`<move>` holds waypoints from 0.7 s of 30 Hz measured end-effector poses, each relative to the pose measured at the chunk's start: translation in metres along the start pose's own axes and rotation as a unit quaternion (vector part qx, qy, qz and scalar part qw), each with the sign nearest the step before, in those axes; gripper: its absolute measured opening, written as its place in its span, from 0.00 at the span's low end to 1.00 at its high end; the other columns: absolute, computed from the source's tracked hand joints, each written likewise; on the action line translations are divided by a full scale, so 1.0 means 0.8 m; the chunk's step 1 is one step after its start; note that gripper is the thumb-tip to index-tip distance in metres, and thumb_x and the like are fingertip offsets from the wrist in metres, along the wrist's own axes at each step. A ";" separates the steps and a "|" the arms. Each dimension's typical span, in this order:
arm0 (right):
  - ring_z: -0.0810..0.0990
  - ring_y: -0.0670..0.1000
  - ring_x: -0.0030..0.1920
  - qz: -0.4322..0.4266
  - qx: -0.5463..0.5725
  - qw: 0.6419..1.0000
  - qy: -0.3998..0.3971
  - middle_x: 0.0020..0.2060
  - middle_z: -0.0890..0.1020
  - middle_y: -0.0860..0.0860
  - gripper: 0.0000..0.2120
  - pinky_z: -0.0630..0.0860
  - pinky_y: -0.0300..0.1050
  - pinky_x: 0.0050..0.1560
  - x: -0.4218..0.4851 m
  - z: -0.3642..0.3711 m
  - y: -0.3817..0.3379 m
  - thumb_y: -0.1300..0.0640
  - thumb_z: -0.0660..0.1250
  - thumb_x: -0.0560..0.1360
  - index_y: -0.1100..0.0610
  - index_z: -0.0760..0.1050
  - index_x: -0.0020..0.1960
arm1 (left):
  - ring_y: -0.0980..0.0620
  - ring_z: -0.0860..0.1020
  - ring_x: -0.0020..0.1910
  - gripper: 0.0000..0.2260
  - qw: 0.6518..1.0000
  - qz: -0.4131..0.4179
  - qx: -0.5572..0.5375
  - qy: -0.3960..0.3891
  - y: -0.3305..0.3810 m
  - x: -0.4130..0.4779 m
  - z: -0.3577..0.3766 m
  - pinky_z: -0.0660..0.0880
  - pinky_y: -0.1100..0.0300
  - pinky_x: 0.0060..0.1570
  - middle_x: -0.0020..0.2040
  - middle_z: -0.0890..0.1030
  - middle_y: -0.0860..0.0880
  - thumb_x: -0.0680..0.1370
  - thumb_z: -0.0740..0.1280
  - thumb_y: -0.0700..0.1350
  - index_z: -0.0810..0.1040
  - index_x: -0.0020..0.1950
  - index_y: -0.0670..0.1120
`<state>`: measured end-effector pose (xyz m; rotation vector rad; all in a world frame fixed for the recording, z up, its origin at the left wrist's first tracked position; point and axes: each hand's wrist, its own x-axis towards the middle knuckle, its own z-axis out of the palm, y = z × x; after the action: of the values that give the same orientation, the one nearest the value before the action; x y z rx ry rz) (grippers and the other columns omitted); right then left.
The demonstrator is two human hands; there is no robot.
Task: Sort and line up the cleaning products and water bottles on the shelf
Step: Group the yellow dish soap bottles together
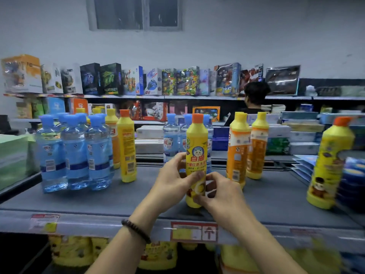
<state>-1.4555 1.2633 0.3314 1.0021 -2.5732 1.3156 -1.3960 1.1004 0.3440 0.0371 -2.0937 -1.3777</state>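
Left hand (173, 178) and right hand (221, 192) both curled round the lower half of the orange-capped detergent bottle (196, 147). It's upright, label facing me, at the centre front of the shelf (118, 200); can't tell if the base is touching. Water bottles (76, 153) are grouped at left, with a matching yellow bottle (126, 149) just beside them. Step, I'd say: positioning this one. Next probably needs a slide left to its match, clear of the rear water bottles (170, 139).
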 end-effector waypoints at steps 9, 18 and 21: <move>0.82 0.41 0.44 -0.036 -0.031 0.956 0.290 0.43 0.83 0.43 0.12 0.73 0.30 0.43 -0.054 -0.142 0.106 0.58 0.78 0.75 0.47 0.80 0.53 | 0.65 0.82 0.54 0.22 0.998 0.036 0.039 -0.013 0.031 0.015 0.164 0.83 0.56 0.55 0.52 0.84 0.67 0.76 0.80 0.43 0.77 0.64 0.58; 0.78 0.56 0.59 0.068 -0.025 0.922 0.380 0.60 0.76 0.54 0.25 0.76 0.53 0.60 -0.062 -0.227 0.196 0.58 0.78 0.74 0.55 0.71 0.67 | 0.69 0.80 0.53 0.22 0.996 0.071 0.057 0.008 0.049 0.022 0.265 0.78 0.72 0.48 0.54 0.83 0.64 0.77 0.78 0.42 0.76 0.65 0.61; 0.77 0.56 0.64 0.095 -0.043 0.946 0.308 0.66 0.76 0.54 0.32 0.74 0.49 0.59 -0.058 -0.234 0.210 0.51 0.79 0.75 0.55 0.68 0.74 | 0.73 0.79 0.53 0.22 0.995 0.076 0.058 0.011 0.057 0.025 0.289 0.78 0.72 0.47 0.54 0.82 0.65 0.78 0.78 0.43 0.76 0.68 0.58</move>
<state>-1.5576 1.4970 0.3154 0.2566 -2.2401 1.2784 -1.5160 1.3035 0.3318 -0.0568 -2.1096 -1.1605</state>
